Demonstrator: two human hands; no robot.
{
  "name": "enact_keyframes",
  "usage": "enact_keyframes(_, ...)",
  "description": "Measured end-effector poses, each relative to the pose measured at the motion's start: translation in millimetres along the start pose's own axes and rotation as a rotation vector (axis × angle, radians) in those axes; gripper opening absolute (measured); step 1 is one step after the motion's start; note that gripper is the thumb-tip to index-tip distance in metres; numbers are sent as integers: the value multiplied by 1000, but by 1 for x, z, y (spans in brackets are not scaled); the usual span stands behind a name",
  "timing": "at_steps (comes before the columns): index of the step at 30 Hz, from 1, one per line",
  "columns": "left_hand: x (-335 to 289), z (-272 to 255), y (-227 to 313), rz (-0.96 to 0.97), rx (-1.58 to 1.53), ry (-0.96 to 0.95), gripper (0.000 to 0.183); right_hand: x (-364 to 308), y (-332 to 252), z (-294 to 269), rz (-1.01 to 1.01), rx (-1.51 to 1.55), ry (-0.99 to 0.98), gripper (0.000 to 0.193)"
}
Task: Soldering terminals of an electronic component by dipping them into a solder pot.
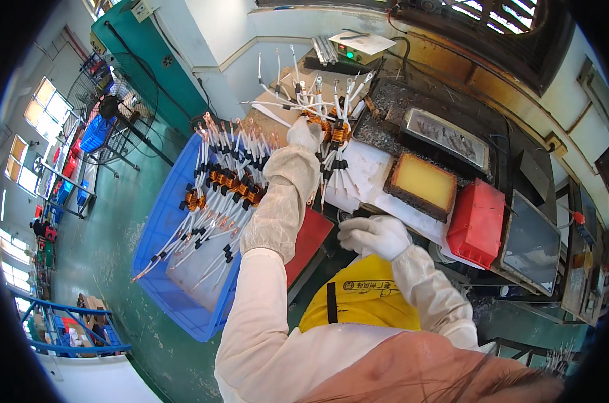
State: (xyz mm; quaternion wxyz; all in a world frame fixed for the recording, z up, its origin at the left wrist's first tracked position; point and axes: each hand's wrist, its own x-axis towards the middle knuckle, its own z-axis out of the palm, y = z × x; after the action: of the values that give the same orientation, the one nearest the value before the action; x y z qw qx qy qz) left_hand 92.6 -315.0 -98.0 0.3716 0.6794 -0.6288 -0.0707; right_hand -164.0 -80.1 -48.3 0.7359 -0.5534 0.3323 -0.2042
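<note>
My left hand, in a white glove, reaches forward over the bench and closes on a copper-wound coil with white leads. Its fingertips are partly hidden against the coil. Beside it on the bench lies another such coil, its leads spreading up and down with black sleeves and metal ends. My right hand, gloved too, hovers near the bench's front edge, fingers stretched and loosely bent, holding nothing visible. Left of my left arm, a blue plastic bin holds several more coils with white leads.
Right of the coils sit a block-shaped tray of yellowish material, a metal-topped rectangular pot and a red plastic bin. Behind stands a control box with a green light. A large fan stands on the left floor.
</note>
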Motion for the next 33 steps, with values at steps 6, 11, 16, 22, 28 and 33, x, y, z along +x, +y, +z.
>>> enact_keyframes(6,40,17,-17,-303,-555,285,40,0,97,-22,-247,724,-90,58)
enact_keyframes(11,76,24,-21,-605,-1506,533,42,9,113,-21,-182,874,-60,59)
enact_keyframes(16,104,24,-24,-581,-1337,513,34,8,97,-25,-161,912,-141,60)
enact_keyframes(22,133,25,-61,-525,-1304,405,37,12,87,-27,-104,876,-103,69)
enact_keyframes(28,146,39,-62,-618,-1171,375,26,14,96,-30,-139,901,-138,56)
enact_keyframes(33,141,38,-68,-536,-938,411,38,12,95,-26,-141,900,-140,54)
